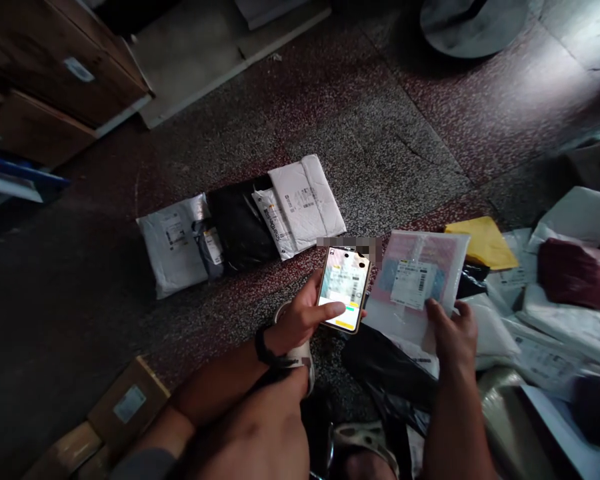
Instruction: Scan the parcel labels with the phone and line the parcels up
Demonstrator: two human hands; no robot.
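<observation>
My left hand (305, 310) is closed around a smartphone (344, 283), its thumb lying over the lit screen. A labelled parcel appears on that screen. To the right, my right hand (453, 330) grips the lower right edge of a clear-wrapped flat parcel (415, 250) between thumb and fingers. A white shipping label (413, 283) faces up on the parcel, which is pink and blue beneath the plastic. Just beyond the phone lies a white padded mailer (307, 197), partly over a narrow white printed packet (275, 220).
Farther left in that row are a black bag (240, 223) and a grey-white mailer (173, 243). Parcels heap up at right, including a yellow envelope (480, 241) and a maroon package (577, 273). Cardboard boxes (127, 400) sit lower left. A round stand base (473, 30) rests at the top right.
</observation>
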